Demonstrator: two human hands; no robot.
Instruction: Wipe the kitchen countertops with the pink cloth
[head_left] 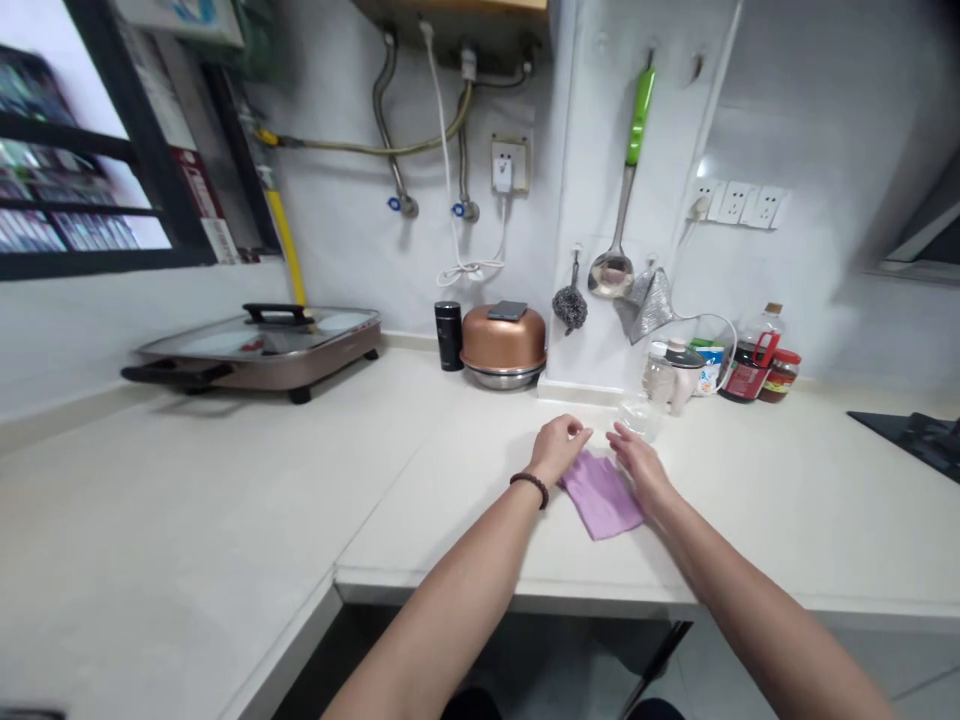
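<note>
A folded pink-purple cloth (602, 500) lies flat on the counter between my two hands. At its upper left corner is my left hand (559, 447), with the fingers bent and the thumb apart from them; nothing shows in its grasp. A dark beaded bracelet (531, 487) circles that wrist. My right hand (637, 465) hovers along the cloth's right side, fingers stretched out and holding nothing. Just beyond its fingertips stands a clear bowl-like container (639, 412), partly hidden by the hand.
Behind stand a black flask (449, 337), a copper-coloured lidded pot (504, 342) with a phone-like slab (507, 311) on top, and several jars and bottles (750, 365). An electric griddle (300, 350) sits left. A ladle (622, 215) hangs on the wall. The counter's front edge (600, 597) is near.
</note>
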